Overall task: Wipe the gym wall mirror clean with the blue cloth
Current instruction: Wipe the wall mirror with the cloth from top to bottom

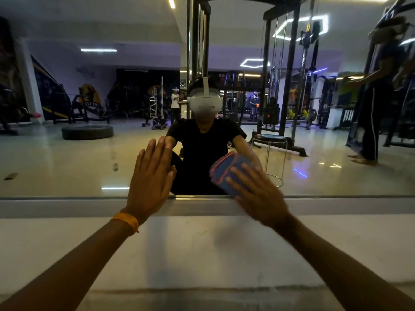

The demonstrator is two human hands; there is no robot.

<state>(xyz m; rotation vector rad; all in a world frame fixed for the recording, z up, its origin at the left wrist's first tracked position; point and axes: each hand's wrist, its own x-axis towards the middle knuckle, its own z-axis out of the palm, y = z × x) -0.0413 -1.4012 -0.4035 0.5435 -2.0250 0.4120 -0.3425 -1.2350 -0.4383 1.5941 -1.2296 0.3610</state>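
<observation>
Wiping is in hand: cloth (226, 169) is pressed to the mirror (89, 153) by the flat right hand (258, 194), at 5 o'clock near the lower edge. Left hand (150, 182) is laid flat at 7 o'clock, grasping nothing. Steady pressure across the unwiped area is judged needed next.

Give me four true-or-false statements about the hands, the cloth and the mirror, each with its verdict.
1. The right hand presses the blue cloth against the mirror. True.
2. The left hand grips the cloth. False: its fingers are straight, flat against the glass, holding nothing.
3. An orange wristband sits on the left wrist. True.
4. The cloth is at the mirror's top edge. False: it is just above the bottom edge.
</observation>
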